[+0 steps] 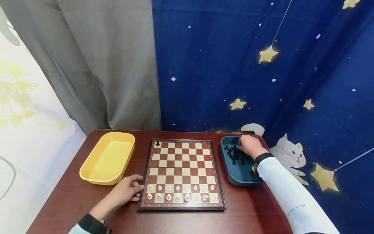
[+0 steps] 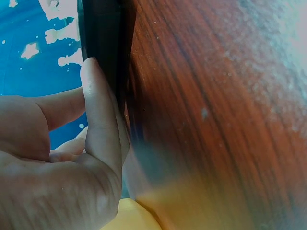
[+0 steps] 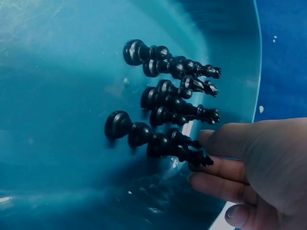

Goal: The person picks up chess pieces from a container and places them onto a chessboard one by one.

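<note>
A brown table (image 1: pixel 73 198) holds a chessboard (image 1: pixel 181 174) in the middle. A yellow tray (image 1: pixel 107 157) sits at 9 o'clock from the board. A dark blue tray (image 1: pixel 233 177) sits at 3 o'clock from it.

The right hand (image 1: pixel 249 145) is inside the blue tray, at its far end. It is right at a heap of black chess pieces (image 1: pixel 234 154). In the right wrist view, the black chess pieces (image 3: pixel 165 108) stand close together on the tray floor. The fingers (image 3: pixel 218 165) are gently bent and touch the pieces nearest to them. I cannot tell if the fingers pinch a piece or just touch them.

The left hand (image 1: pixel 127 189) rests on the table at 8 o'clock from the board. It is just below the near corner of the yellow tray. Its fingers are loosely curled and hold nothing. In the left wrist view, one finger (image 2: pixel 103 115) lies flat along the dark edge of the board (image 2: pixel 103 33).

White chess pieces (image 1: pixel 181 192) fill the two rows of the board nearest the person. One black piece (image 1: pixel 157 143) stands alone on the far left corner square, at 11 o'clock on the board. The other squares are bare.

Behind the table hang a grey curtain (image 1: pixel 102 65) and a blue cloth (image 1: pixel 263 65) with yellow stars and a white cat (image 1: pixel 287 154).
</note>
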A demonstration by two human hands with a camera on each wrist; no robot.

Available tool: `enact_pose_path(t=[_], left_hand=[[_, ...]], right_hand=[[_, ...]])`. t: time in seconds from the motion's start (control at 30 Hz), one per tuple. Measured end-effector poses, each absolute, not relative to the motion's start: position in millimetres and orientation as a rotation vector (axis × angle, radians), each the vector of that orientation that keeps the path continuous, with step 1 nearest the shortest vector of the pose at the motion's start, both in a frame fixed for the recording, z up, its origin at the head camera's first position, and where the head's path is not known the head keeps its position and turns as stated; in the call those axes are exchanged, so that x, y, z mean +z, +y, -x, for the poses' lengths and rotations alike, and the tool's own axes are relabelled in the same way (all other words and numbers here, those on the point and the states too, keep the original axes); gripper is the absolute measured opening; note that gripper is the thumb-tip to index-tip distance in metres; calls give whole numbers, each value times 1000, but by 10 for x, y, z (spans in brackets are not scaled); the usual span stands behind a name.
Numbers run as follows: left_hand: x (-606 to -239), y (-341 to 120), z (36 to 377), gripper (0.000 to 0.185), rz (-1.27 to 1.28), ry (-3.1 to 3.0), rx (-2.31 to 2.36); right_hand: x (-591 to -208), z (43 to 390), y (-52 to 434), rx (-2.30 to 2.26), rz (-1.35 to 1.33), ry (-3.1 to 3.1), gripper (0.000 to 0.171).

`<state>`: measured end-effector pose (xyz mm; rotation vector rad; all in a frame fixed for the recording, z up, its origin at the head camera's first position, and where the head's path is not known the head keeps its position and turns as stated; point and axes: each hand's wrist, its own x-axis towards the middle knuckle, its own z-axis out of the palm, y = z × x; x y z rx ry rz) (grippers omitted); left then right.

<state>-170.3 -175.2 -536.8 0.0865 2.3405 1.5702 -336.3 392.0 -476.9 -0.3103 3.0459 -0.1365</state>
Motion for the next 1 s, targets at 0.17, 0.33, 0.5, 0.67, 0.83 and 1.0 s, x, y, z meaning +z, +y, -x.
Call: enact_pose_path(t=[0.17, 0.33, 0.5, 0.67, 0.83, 1.0], left_hand=[[-5355, -1739, 1694, 39, -94, 2334, 1579], [-5357, -1734, 1690, 39, -110, 2325, 1595], [-5357, -1741, 1686, 38, -119, 2319, 1604], [-5353, -1746, 1678, 38, -123, 2316, 1610], [-5370, -1754, 1681, 37, -119, 2322, 1609], [-5399, -1767, 1697, 38, -103, 2329, 1604]], right_hand=[[-4799, 3356, 3911, -130, 281, 3037, 17], [-4813, 3332, 3918, -138, 273, 3026, 27], [-4780, 3307, 3915, -161, 281, 3045, 25], [-4722, 3319, 3924, -164, 264, 3082, 8], [-4611, 3311, 3922, -153, 305, 3149, 7], [-4496, 3294, 3891, -221, 335, 3194, 8]])
